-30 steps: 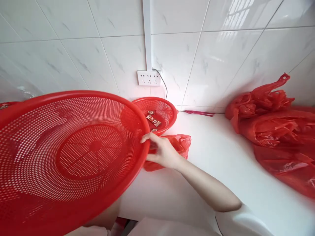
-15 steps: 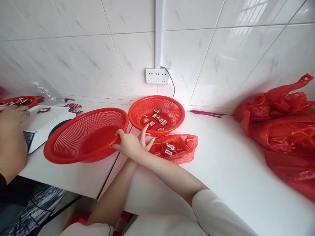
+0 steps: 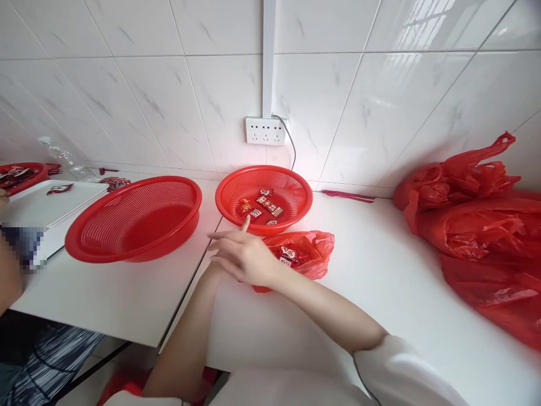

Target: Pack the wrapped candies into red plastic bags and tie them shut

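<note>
Big red basket (image 3: pixel 169 223) isn't being held anymore, freeing right hand (image 3: pixel 245 256), fingers spread; left hand (image 3: pixel 245 224) is being mostly blocked, can't tell grip.

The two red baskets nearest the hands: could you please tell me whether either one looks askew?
The left basket looks askew: its rim slopes down to the left, whereas the right basket, holding small packets, looks fairly level. The wide-angle view may exaggerate this.

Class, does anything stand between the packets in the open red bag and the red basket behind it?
Beyond the visible packets stand only the far edge of the bag and near rim of the basket; the right hand covers the bag's left end.
</note>
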Action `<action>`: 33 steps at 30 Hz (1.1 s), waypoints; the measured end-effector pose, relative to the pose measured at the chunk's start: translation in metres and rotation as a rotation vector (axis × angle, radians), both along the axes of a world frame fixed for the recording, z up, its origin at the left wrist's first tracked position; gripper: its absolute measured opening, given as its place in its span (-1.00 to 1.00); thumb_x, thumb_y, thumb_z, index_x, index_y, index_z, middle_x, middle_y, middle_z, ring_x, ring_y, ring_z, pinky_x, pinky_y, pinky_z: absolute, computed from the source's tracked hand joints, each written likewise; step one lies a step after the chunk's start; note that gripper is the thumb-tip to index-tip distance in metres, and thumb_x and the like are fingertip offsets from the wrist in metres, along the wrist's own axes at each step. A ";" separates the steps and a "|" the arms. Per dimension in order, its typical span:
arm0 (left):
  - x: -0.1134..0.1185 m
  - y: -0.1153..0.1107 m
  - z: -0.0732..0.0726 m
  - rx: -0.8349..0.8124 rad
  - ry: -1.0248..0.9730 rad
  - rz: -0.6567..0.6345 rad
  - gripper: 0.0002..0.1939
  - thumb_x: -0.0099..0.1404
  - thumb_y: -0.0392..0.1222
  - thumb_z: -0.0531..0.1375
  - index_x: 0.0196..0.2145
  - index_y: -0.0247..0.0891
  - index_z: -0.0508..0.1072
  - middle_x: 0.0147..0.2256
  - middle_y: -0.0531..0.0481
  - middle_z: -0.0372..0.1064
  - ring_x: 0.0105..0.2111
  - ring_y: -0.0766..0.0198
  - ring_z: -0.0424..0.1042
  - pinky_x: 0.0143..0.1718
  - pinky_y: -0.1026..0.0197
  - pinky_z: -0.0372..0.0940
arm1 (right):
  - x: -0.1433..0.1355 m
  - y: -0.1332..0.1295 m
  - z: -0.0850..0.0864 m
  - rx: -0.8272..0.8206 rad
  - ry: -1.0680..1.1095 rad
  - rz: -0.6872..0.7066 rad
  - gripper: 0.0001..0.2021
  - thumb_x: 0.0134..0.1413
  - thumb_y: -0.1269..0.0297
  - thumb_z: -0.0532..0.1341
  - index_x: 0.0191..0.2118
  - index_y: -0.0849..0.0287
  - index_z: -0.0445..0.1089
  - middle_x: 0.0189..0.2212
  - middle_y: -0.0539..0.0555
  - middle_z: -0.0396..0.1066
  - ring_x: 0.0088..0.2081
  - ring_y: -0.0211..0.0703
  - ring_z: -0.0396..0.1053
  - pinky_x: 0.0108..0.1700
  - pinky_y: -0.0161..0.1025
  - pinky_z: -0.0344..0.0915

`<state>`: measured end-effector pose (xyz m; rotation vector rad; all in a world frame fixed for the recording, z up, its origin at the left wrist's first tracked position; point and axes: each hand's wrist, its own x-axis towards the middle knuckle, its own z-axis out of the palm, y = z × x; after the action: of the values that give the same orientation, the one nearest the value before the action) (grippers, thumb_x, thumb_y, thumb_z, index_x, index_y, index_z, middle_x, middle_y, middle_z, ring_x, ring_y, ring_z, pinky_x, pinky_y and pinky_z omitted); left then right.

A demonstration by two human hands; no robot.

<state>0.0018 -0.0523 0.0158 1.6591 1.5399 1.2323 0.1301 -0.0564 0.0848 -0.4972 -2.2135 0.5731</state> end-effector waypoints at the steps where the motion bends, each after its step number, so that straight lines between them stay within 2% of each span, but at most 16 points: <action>1: -0.005 -0.007 0.001 -0.033 0.010 0.012 -0.55 0.32 -0.06 -0.02 0.03 -0.31 0.45 -0.27 -0.08 0.50 -0.18 0.23 0.50 -0.17 0.31 0.36 | 0.024 0.000 0.002 0.025 0.000 -0.091 -0.81 0.31 0.21 0.06 -0.11 0.11 0.37 0.03 0.12 0.40 0.03 -0.13 0.37 0.05 -0.17 0.29; 4: -0.019 -0.027 -0.001 -0.169 0.129 0.088 -0.48 0.20 0.02 0.19 0.05 -0.28 0.43 -0.14 -0.11 0.50 -0.17 0.19 0.50 -0.17 0.26 0.36 | 0.094 0.011 -0.006 -0.012 -0.234 -0.526 -0.78 0.31 0.22 0.04 -0.18 0.15 0.40 -0.17 0.18 0.43 -0.10 -0.06 0.38 -0.08 -0.17 0.32; 5: -0.022 -0.033 -0.003 -0.224 0.169 0.109 -0.52 0.18 0.04 0.22 0.01 -0.23 0.45 -0.15 -0.10 0.51 -0.19 0.16 0.51 -0.17 0.22 0.35 | 0.114 0.016 -0.014 -0.059 -0.405 -0.644 -0.77 0.31 0.23 0.04 -0.21 0.15 0.42 -0.19 0.18 0.42 -0.09 -0.03 0.37 -0.09 -0.15 0.31; 7: -0.025 -0.042 -0.008 -0.327 0.224 0.123 -0.64 0.22 0.11 0.18 -0.18 -0.20 0.51 -0.25 -0.06 0.53 -0.26 0.13 0.50 -0.18 0.17 0.34 | 0.145 0.026 -0.033 -0.223 -0.789 -0.786 -0.77 0.28 0.36 0.02 -0.18 0.17 0.43 -0.18 0.22 0.42 -0.08 0.01 0.39 -0.13 -0.15 0.31; 10: -0.023 -0.047 -0.012 -0.386 0.145 0.090 -0.61 0.25 0.17 0.14 -0.39 -0.23 0.50 -0.36 -0.03 0.52 -0.31 0.12 0.49 -0.19 0.14 0.32 | 0.168 0.032 -0.061 -0.378 -0.967 -0.816 -0.77 0.09 0.57 0.10 -0.20 0.25 0.45 -0.21 0.28 0.44 -0.20 0.03 0.45 -0.29 -0.18 0.30; 13: -0.017 -0.047 -0.005 -0.343 -0.086 0.091 -0.63 0.21 0.13 0.20 -0.31 -0.27 0.52 -0.23 -0.09 0.53 -0.17 0.09 0.48 -0.09 0.13 0.31 | 0.175 0.029 -0.070 -0.443 -0.959 -0.770 -0.80 0.02 0.58 0.13 -0.31 0.22 0.46 -0.35 0.20 0.47 -0.33 -0.04 0.46 -0.36 -0.23 0.27; 15: -0.013 -0.047 0.007 -0.295 -0.254 0.082 -0.64 0.19 0.09 0.24 -0.26 -0.29 0.53 -0.12 -0.14 0.51 -0.07 0.06 0.45 -0.01 0.09 0.30 | 0.179 0.027 -0.061 -0.446 -0.910 -0.746 -0.81 0.09 0.49 0.12 -0.31 0.16 0.48 -0.38 0.13 0.48 -0.33 -0.09 0.45 -0.35 -0.25 0.26; 17: -0.009 -0.046 0.025 -0.237 -0.368 0.058 -0.67 0.18 0.04 0.27 -0.24 -0.27 0.55 -0.04 -0.16 0.49 0.00 0.03 0.42 0.06 0.05 0.28 | 0.186 0.025 -0.045 -0.438 -0.761 -0.718 -0.81 0.19 0.32 0.10 -0.24 0.09 0.48 -0.30 0.07 0.49 -0.29 -0.15 0.44 -0.31 -0.26 0.29; 19: -0.006 -0.043 0.048 -0.147 -0.405 0.030 -0.73 0.18 -0.01 0.28 -0.25 -0.23 0.57 0.00 -0.14 0.47 0.07 0.01 0.37 0.13 0.01 0.22 | 0.195 0.023 -0.025 -0.432 -0.439 -0.685 -0.78 0.18 0.11 0.15 -0.22 0.07 0.47 -0.22 0.04 0.49 -0.25 -0.16 0.44 -0.23 -0.23 0.33; 21: -0.002 -0.038 0.073 -0.026 -0.399 0.033 -0.79 0.18 -0.06 0.29 -0.28 -0.21 0.59 0.03 -0.11 0.45 0.13 0.00 0.32 0.20 -0.02 0.16 | 0.202 0.021 -0.005 -0.426 -0.020 -0.625 -0.74 0.10 0.01 0.23 -0.29 0.12 0.45 -0.18 0.07 0.49 -0.17 -0.11 0.44 -0.13 -0.16 0.35; 23: 0.002 -0.031 0.097 0.090 -0.414 0.029 -0.82 0.18 -0.09 0.29 -0.29 -0.21 0.60 -0.02 -0.12 0.48 0.13 -0.01 0.33 0.22 -0.04 0.14 | 0.205 0.018 0.014 -0.383 0.344 -0.567 -0.75 0.10 0.04 0.25 -0.34 0.13 0.39 -0.14 0.09 0.48 -0.10 -0.06 0.44 -0.05 -0.09 0.35; 25: 0.005 -0.022 0.119 0.156 -0.483 -0.083 -0.75 0.21 -0.09 0.26 -0.17 -0.19 0.59 -0.04 -0.11 0.49 0.11 0.00 0.36 0.21 -0.07 0.15 | 0.202 0.015 0.031 -0.293 0.582 -0.538 -0.79 0.17 0.08 0.21 -0.35 0.11 0.34 -0.09 0.11 0.47 -0.01 -0.03 0.42 0.00 -0.02 0.35; 27: 0.010 -0.015 0.137 0.200 -0.546 -0.254 -0.65 0.22 -0.05 0.24 -0.05 -0.16 0.53 -0.04 -0.11 0.49 0.09 -0.01 0.37 0.18 -0.08 0.20 | 0.194 0.010 0.045 -0.159 0.699 -0.576 -0.81 0.22 0.10 0.17 -0.32 0.09 0.33 -0.02 0.12 0.43 0.08 0.02 0.37 0.06 0.05 0.32; 29: 0.016 -0.010 0.150 0.214 -0.575 -0.365 -0.53 0.21 -0.04 0.25 0.08 -0.06 0.43 -0.09 -0.06 0.49 0.04 0.02 0.41 0.11 -0.06 0.27 | 0.181 0.002 0.057 -0.036 0.732 -0.630 -0.84 0.24 0.11 0.14 -0.27 0.07 0.33 0.02 0.13 0.39 0.13 0.05 0.32 0.10 0.10 0.30; 31: 0.025 -0.010 0.156 0.150 -0.561 -0.446 -0.43 0.20 -0.04 0.27 0.17 0.05 0.30 -0.23 0.00 0.47 -0.18 0.13 0.49 -0.04 0.01 0.38 | 0.165 -0.007 0.066 0.036 0.734 -0.631 -0.87 0.25 0.14 0.14 -0.24 0.05 0.34 -0.05 0.13 0.41 0.06 0.02 0.38 0.07 0.08 0.33; 33: 0.038 -0.013 0.156 0.010 -0.479 -0.551 -0.33 0.20 -0.07 0.29 0.23 0.08 0.19 -0.35 0.08 0.38 -0.45 0.32 0.41 -0.27 0.15 0.40 | 0.149 -0.016 0.073 0.054 0.692 -0.540 -0.93 0.24 0.20 0.17 -0.25 0.04 0.35 -0.18 0.10 0.45 -0.07 -0.03 0.44 0.01 0.02 0.38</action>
<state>0.0395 -0.0648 0.1714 1.5040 0.7259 1.2049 0.2788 -0.0727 0.1575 -0.7080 -1.3590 0.3217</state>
